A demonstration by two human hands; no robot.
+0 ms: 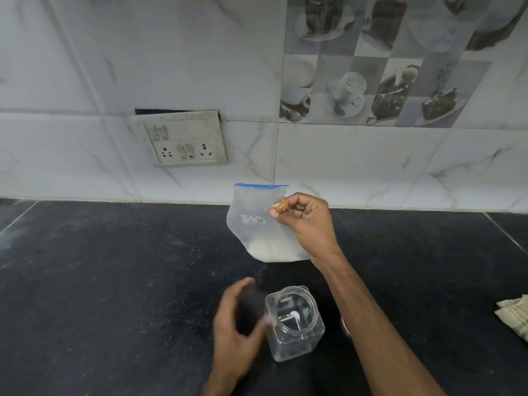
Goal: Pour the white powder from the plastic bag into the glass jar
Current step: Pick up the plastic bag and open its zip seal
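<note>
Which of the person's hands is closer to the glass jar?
Left. The left hand sits right beside the jar, on its left; the right hand is farther back, pinching the plastic bag.

Open jar (pixel 297 338) mouth — bag (pixel 255 224) beyond

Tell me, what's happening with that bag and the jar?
A person is getting ready to pour. The right hand pinches the plastic bag near its top and holds it upright above the black counter, behind the glass jar. The white powder sits at the bottom of the bag; none is pouring yet. The jar stands open and nearly empty. The left hand is beside it, blurred, with a dark thing at its palm that I cannot make out.
</note>
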